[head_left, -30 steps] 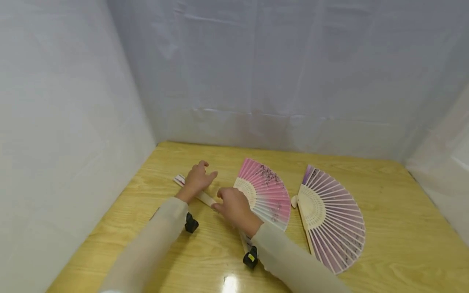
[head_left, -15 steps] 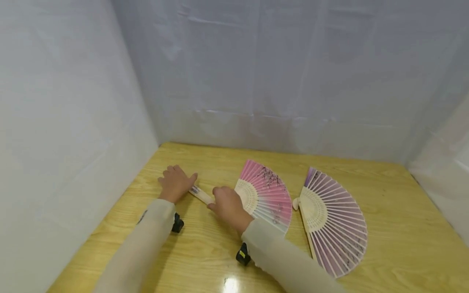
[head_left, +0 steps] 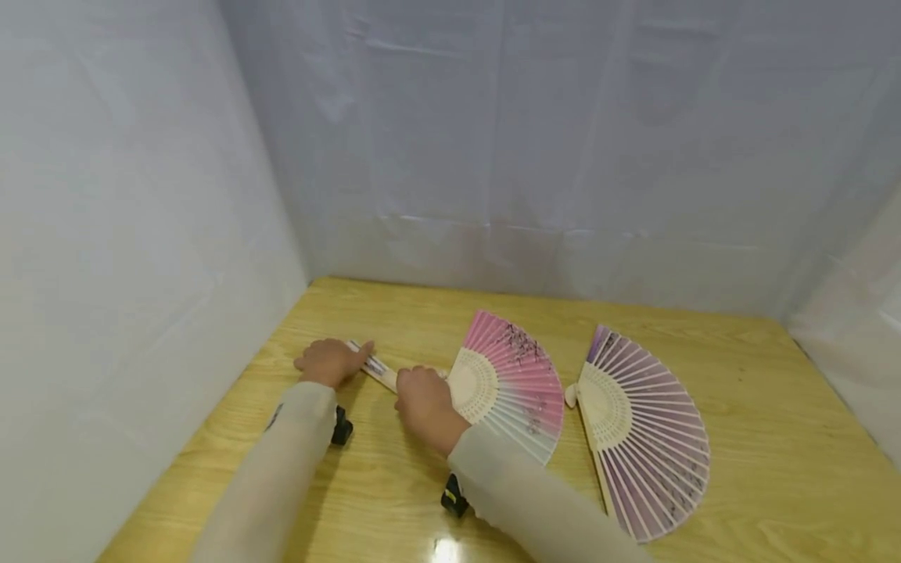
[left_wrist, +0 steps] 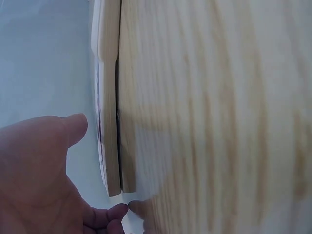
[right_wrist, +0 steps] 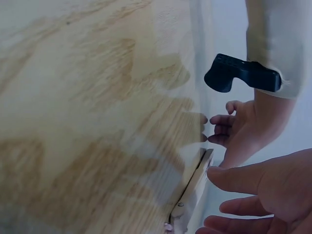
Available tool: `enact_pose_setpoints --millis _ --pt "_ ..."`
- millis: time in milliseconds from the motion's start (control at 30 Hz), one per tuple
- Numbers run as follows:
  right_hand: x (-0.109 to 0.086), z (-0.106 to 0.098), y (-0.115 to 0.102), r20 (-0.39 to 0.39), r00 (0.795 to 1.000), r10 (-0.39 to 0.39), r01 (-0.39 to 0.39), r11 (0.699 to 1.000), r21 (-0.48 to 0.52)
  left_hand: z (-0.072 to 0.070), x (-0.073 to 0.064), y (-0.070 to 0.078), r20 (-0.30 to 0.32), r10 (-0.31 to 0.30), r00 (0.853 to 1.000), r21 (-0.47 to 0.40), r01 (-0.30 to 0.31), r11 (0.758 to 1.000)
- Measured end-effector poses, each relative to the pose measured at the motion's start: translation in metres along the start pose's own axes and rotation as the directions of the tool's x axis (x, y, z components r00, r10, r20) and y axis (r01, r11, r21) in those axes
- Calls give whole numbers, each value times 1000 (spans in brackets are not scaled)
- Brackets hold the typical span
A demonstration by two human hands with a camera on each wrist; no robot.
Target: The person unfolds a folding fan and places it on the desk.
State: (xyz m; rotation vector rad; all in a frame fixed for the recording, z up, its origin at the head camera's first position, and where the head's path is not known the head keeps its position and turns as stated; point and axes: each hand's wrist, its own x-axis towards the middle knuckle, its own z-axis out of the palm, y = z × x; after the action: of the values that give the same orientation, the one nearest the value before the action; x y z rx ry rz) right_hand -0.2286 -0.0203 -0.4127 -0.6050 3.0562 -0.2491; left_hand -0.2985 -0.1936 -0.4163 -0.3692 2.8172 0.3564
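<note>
A folded hand fan point(head_left: 378, 371) with pale wooden ribs lies slantwise on the table, left of the spread fans. My left hand point(head_left: 329, 362) is at its far end; in the left wrist view the thumb stands apart from the folded fan point(left_wrist: 108, 117), and the loosely bent fingertips are near the tabletop just past its tip. Over the near, pivot end is my right hand point(head_left: 425, 405). In the right wrist view its thumb reaches beside the fan point(right_wrist: 192, 187), fingers relaxed; contact is hard to tell. A pink fan point(head_left: 517, 367) lies spread right of that hand.
A spread purple fan point(head_left: 647, 438) lies further right, with a small pale tassel piece point(head_left: 571, 395) at its pivot. Whitish sheeting point(head_left: 528, 156) walls the wooden table point(head_left: 767, 438) at back and sides. Each wrist carries a black camera point(head_left: 342, 427).
My left hand has moved left and toward the folded fan's far end, uncovering its middle. My right hand has shifted slightly left over the pivot end. The spread fans stay put.
</note>
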Motion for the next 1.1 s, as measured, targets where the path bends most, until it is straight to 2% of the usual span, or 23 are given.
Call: enact_pose_setpoints --millis 200,333,533,800,1100 --pt "3 9 -2 12 1000 25 -25 1000 -18 5 8 0 -5 27 1000 54 -26 998" --pt "3 12 -4 26 999 33 -32 999 -26 8 11 1 -6 24 1000 69 -24 997" --pt "4 17 -4 17 999 51 -50 997 -60 9 8 4 -23 -15 1000 6 15 1000" --pt "5 18 -4 10 999 45 -44 995 -90 10 9 4 -48 -11 999 -36 9 999" --pt "7 19 1 44 999 25 -25 1000 9 10 15 6 -58 -9 998 -106 3 994"
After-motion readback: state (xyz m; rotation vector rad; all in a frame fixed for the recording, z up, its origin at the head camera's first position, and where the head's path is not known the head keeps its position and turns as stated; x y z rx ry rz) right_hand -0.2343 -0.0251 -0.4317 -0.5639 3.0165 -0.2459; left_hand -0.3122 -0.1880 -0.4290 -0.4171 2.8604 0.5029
